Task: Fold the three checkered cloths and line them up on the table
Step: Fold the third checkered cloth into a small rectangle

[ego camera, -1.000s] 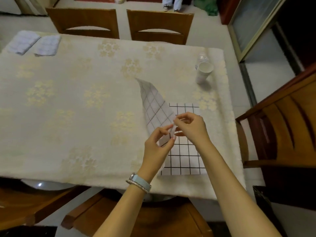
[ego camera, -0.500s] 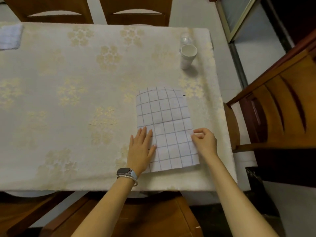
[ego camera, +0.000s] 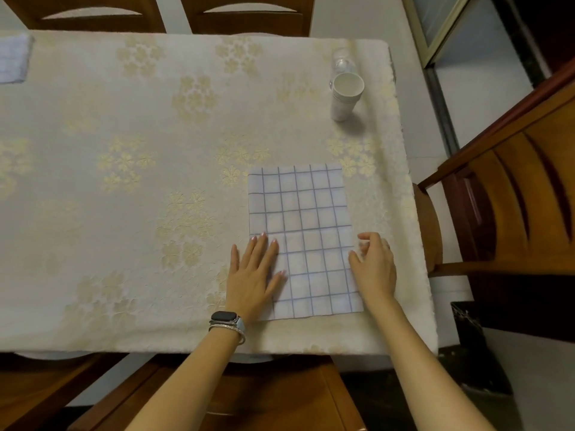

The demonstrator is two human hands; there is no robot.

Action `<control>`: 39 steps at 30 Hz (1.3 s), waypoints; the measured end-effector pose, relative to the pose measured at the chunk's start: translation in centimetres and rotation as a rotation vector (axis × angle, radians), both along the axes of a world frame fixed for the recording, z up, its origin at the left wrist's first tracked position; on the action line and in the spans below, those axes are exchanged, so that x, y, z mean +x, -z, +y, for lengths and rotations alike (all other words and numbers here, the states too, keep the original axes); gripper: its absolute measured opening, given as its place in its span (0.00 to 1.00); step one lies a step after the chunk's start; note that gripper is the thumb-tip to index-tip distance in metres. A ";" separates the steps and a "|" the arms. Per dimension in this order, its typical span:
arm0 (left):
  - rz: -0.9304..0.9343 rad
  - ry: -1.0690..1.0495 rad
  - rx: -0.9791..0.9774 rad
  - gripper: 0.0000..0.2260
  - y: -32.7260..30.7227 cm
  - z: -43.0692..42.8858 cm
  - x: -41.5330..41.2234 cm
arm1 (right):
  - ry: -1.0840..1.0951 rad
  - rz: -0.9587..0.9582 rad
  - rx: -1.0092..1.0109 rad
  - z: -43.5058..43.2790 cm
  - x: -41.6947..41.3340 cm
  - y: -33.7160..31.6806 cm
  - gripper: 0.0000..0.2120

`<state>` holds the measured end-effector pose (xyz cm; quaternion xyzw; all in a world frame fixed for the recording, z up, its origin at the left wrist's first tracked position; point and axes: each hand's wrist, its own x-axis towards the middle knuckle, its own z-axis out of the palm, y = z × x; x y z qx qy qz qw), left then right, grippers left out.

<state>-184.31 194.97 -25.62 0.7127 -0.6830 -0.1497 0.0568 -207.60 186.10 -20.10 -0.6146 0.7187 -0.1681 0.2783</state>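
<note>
Bare tablecloth point(ego camera: 124, 213) left; stacked cups point(ego camera: 345, 94) stand far right.

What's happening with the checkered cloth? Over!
Left grip flat on checkered cloth's left edge. Right grip curled at its right edge, hold unclear. Cloth lies flat; stacked paper cups stand clear.

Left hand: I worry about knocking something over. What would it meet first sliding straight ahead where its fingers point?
Only more checkered cloth, then bare tablecloth; the paper cups seem to stand right of that line.

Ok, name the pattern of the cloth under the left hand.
The cloth is white with thin blue gridlines; head view.
</note>
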 end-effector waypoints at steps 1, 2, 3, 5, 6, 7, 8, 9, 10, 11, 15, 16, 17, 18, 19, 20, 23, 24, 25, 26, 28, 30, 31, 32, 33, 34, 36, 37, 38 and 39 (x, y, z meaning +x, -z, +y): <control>-0.001 -0.031 -0.022 0.29 -0.2 -0.5 0.3 | -0.047 0.018 -0.066 -0.3 0.4 -0.1 0.15; -0.007 -0.061 -0.044 0.28 -0.3 -1.3 0.6 | -0.110 0.018 -0.121 -0.6 1.0 -0.2 0.15; -0.014 -0.079 -0.059 0.27 -0.3 -2.2 1.1 | -0.190 0.022 -0.166 -0.9 1.7 -0.1 0.15; -0.034 -0.074 -0.068 0.25 -0.2 -4.0 2.1 | -0.363 0.057 -0.218 -1.4 3.7 0.6 0.15; -0.049 -0.059 -0.063 0.25 0.0 -4.7 2.6 | -0.439 0.072 -0.225 -1.6 4.8 1.1 0.16; -0.065 -0.045 -0.052 0.26 0.3 -5.2 3.1 | -0.508 0.088 -0.225 -1.6 6.0 1.6 0.17; -0.078 -0.037 -0.034 0.26 0.7 -5.4 3.4 | -0.570 0.109 -0.224 -1.5 7.3 2.1 0.18; -0.085 -0.038 -0.019 0.27 1.0 -5.4 3.5 | -0.623 0.132 -0.224 -1.3 8.4 2.6 0.19; -0.087 -0.044 -0.009 0.27 1.3 -5.3 3.5 | -0.665 0.152 -0.222 -0.9 9.4 3.1 0.20; -0.088 -0.048 -0.008 0.27 1.4 -5.3 3.5 | -0.692 0.173 -0.211 -0.6 10.2 3.5 0.22; -0.103 -0.030 -0.029 0.26 0.9 -6.0 3.9 | -0.712 0.266 -0.125 0.5 11.5 5.1 0.30; -0.109 -0.030 -0.035 0.26 0.8 -6.5 4.3 | -0.719 0.293 -0.119 0.7 11.4 5.4 0.31; -0.115 -0.032 -0.036 0.26 0.7 -7.1 4.7 | -0.730 0.317 -0.115 0.8 11.3 5.6 0.33; -0.120 -0.037 -0.029 0.26 0.6 -7.8 5.2 | -0.739 0.329 -0.112 0.9 11.2 5.6 0.34; -0.119 -0.041 -0.016 0.27 0.5 -8.7 5.7 | -0.744 0.329 -0.109 0.9 11.1 5.5 0.34; -0.119 -0.045 -0.001 0.27 0.5 -9.6 6.2 | -0.747 0.327 -0.105 1.0 11.0 5.5 0.35; -0.146 -0.033 0.030 0.30 0.4 -12.7 7.8 | -0.756 0.334 -0.080 1.0 11.0 5.6 0.37; -0.163 -0.021 0.037 0.31 0.4 -13.5 8.3 | -0.757 0.336 -0.076 1.0 11.0 5.6 0.37; -0.180 -0.007 0.041 0.32 0.4 -14.2 8.8 | -0.756 0.335 -0.074 1.0 11.0 5.7 0.37; -0.194 0.007 0.044 0.32 0.3 -14.7 9.1 | -0.755 0.336 -0.074 1.0 11.0 5.8 0.37; -0.209 0.029 0.039 0.33 0.2 -15.0 9.4 | -0.754 0.341 -0.079 0.9 11.0 5.9 0.37; -0.209 0.045 0.015 0.33 -0.1 -14.6 9.4 | -0.755 0.344 -0.081 0.9 11.0 5.9 0.37; -0.209 0.059 -0.001 0.33 -0.1 -14.1 9.3 | -0.756 0.346 -0.080 0.9 11.0 5.9 0.37; -0.211 0.081 -0.015 0.33 -0.2 -13.5 9.2 | -0.758 0.348 -0.080 0.9 11.0 5.8 0.38; -0.215 0.110 -0.025 0.33 -0.2 -12.6 9.0 | -0.760 0.350 -0.080 0.9 11.0 5.8 0.38; -0.219 0.145 -0.025 0.34 -0.3 -11.5 8.8 | -0.763 0.352 -0.078 0.9 11.0 5.7 0.38; -0.216 0.221 -0.007 0.37 -0.4 -8.7 8.3 | -0.767 0.356 -0.071 0.9 11.0 5.6 0.38; -0.207 0.252 0.002 0.37 -0.4 -7.2 8.0 | -0.768 0.356 -0.068 0.9 11.0 5.6 0.38; -0.196 0.268 0.008 0.37 -0.5 -5.6 7.8 | -0.769 0.356 -0.065 0.9 11.0 5.5 0.39; -0.187 0.272 0.016 0.36 -0.5 -4.1 7.8 | -0.772 0.358 -0.063 0.9 11.0 5.5 0.40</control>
